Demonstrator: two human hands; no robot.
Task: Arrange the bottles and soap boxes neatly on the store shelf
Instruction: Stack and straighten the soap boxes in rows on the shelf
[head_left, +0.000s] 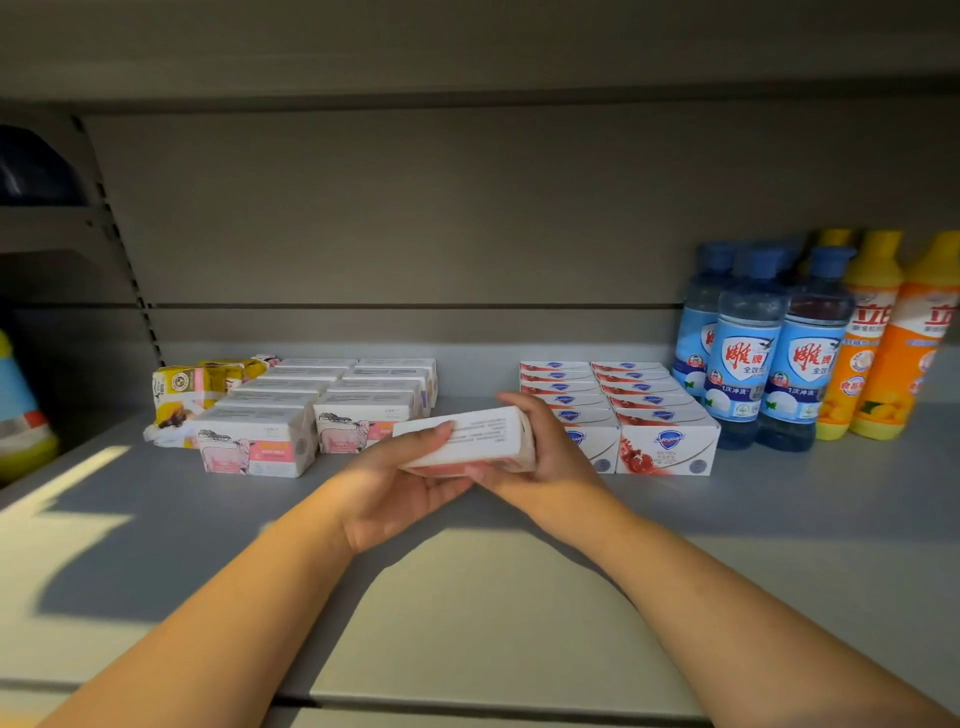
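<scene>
the shelf (779, 519) is smooth matt grey metal. the tilted soap box (467, 439) is white card, faintly glossy. right of it, blue bottles (748, 353) are clear glossy plastic, orange bottles (878, 364) opaque plastic; left of it, yellow packs (192, 389) wear crinkled wrap.

White soap box (467, 439) tilted midair, soap box rows (639, 387) aligned, bottles (748, 353) upright

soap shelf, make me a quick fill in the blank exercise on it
1. The left hand and right hand hold a box whose top is ____.
2. The orange bottles stand to the ____ of the blue bottles.
3. The red-print boxes sit in ____ columns.
Missing words: white; right; two.
</scene>
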